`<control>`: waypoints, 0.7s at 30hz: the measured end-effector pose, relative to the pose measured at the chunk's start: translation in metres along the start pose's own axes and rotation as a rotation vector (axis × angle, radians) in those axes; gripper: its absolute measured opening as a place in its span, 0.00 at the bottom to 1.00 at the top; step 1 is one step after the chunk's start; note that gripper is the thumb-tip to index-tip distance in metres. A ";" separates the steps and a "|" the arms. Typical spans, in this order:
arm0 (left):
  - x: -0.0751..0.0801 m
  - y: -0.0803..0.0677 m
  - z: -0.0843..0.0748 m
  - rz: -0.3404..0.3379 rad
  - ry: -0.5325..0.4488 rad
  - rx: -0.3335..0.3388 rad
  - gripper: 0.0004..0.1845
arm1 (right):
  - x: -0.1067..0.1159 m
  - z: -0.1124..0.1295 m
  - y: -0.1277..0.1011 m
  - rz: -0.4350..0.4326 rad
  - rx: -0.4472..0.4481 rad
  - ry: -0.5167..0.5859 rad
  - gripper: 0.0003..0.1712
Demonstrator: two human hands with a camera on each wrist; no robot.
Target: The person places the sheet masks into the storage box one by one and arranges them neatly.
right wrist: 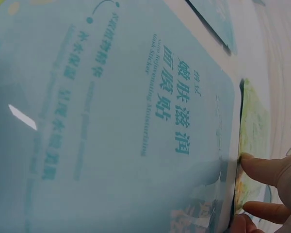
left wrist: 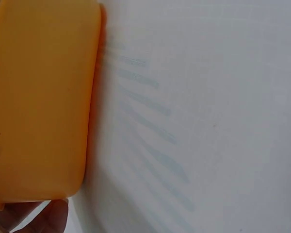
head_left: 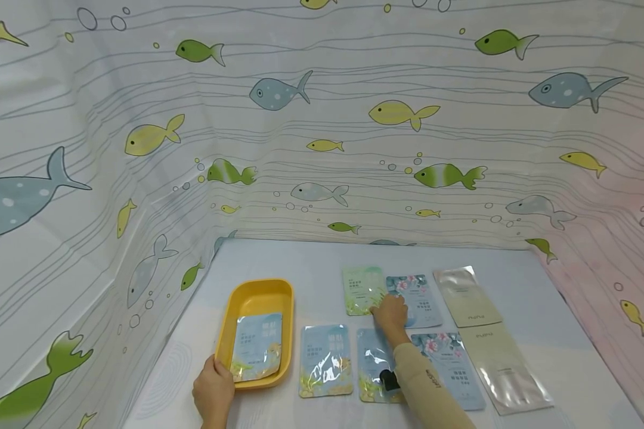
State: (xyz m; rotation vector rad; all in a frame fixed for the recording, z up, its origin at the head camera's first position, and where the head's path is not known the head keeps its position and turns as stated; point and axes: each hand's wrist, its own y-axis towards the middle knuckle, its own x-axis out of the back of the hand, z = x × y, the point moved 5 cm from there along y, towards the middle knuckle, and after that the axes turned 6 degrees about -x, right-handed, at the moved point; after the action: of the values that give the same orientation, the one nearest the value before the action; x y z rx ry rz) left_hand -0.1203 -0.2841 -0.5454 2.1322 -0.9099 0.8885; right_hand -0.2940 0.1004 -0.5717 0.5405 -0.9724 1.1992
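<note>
Green sachet (head_left: 361, 289) — likely light, floppy, slippery; take its near edge | right fingers (right wrist: 264, 211) slightly parted, touching that edge, hold unclear | left fingers (head_left: 222, 366) grip yellow tray (head_left: 260, 305) — near end

Beige sleeve (head_left: 420, 376) with dark lettering (head_left: 433, 379)

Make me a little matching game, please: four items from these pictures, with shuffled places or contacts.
1. Yellow rounded-corner plastic tray
2. Leftmost light-blue glossy sachet
3. Pale-green flat sachet
4. Two silver-and-beige shiny sachets

A. Touched at its edge by the right hand
B. Farthest right of the sachets
C. Gripped by the left hand
D. Lying inside the tray

Pairs: 1-C, 2-D, 3-A, 4-B
</note>
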 end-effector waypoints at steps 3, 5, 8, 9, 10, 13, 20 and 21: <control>0.000 0.000 0.000 -0.002 -0.004 0.003 0.17 | 0.003 0.000 0.001 -0.012 0.013 0.029 0.25; 0.000 0.000 0.000 0.002 -0.003 0.013 0.17 | 0.004 -0.001 0.002 -0.016 0.024 0.064 0.23; 0.000 0.000 0.001 0.006 -0.002 0.027 0.17 | 0.005 -0.003 0.004 -0.013 0.021 0.131 0.20; 0.000 0.000 0.001 0.008 -0.002 0.031 0.17 | 0.005 -0.004 0.005 -0.007 0.017 0.154 0.19; -0.001 0.000 0.001 0.010 -0.003 0.031 0.17 | 0.005 -0.004 0.006 0.002 0.011 0.173 0.19; -0.001 0.000 0.000 0.012 -0.011 0.033 0.17 | 0.007 -0.007 0.009 0.022 -0.017 0.217 0.17; -0.001 -0.001 0.000 -0.014 -0.020 0.019 0.16 | 0.008 -0.013 0.015 0.029 -0.016 0.236 0.12; -0.001 -0.001 0.000 -0.020 -0.021 0.015 0.16 | 0.008 -0.014 0.016 0.030 -0.013 0.243 0.11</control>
State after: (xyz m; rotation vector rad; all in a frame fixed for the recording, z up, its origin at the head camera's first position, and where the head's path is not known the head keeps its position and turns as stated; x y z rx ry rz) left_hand -0.1204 -0.2834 -0.5466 2.1633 -0.8939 0.8674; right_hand -0.3034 0.1207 -0.5741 0.3612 -0.7825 1.2526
